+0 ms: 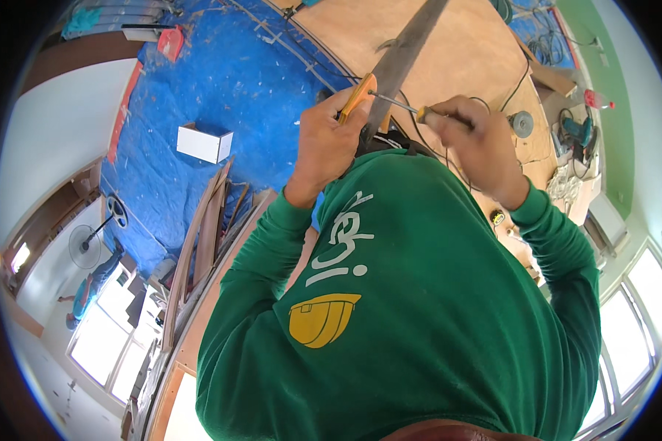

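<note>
The left hand [329,143] clenches the orange handle [356,97] of a handsaw, whose grey blade [404,55] rises past the plywood sheet [449,51]. The right hand [478,147] grips a screwdriver [401,104], its shaft touching the blade. A white box [204,142] lies well left on blue tarp [221,81].

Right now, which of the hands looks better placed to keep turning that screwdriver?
The right hand, probably: it already wraps the screwdriver handle, its shaft pointing at the saw's orange handle. The left hand is busy gripping that handle, steadying the saw blade.
</note>
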`<state>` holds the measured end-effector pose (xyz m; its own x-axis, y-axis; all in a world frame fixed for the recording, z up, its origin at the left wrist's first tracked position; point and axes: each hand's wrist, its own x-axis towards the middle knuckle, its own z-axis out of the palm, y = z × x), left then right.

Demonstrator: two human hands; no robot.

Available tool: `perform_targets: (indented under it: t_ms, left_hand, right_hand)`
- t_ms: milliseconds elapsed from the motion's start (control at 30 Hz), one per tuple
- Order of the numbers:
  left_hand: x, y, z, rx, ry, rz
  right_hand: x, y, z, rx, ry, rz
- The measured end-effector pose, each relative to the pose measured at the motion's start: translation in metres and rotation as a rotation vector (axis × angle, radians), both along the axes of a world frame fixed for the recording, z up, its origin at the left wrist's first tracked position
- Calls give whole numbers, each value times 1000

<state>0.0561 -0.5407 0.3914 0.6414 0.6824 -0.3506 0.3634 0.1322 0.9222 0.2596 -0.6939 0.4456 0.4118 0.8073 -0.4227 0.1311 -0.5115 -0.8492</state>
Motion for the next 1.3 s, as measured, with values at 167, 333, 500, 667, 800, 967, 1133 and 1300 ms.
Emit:
perform_targets:
  t_ms: [167,333,500,667,800,967,1133,1300]
  left_hand:
    - [4,-2,-3,118,-1,8]
    - [5,1,-9,114,-21,34]
    - [6,7,-7,177,66,-39]
    - [4,7,-19,65,45,42]
    - [7,8,-15,19,56,61]
    - [7,5,-26,232,-41,49]
    - [9,7,-18,159,28,13]
    - [11,4,-13,136,28,30]
  right_hand:
    - [-4,0,-5,-7,-54,39]
    - [-2,8,-10,407,-1066,350]
    - [16,25,3,-178,147,103]
    - [16,23,-12,-94,20,166]
    - [3,15,-25,352,-1057,421]
    - [0,20,-11,-98,59,71]
    - [13,11,-27,-13,-49,152]
    - [8,3,-28,392,-1052,423]
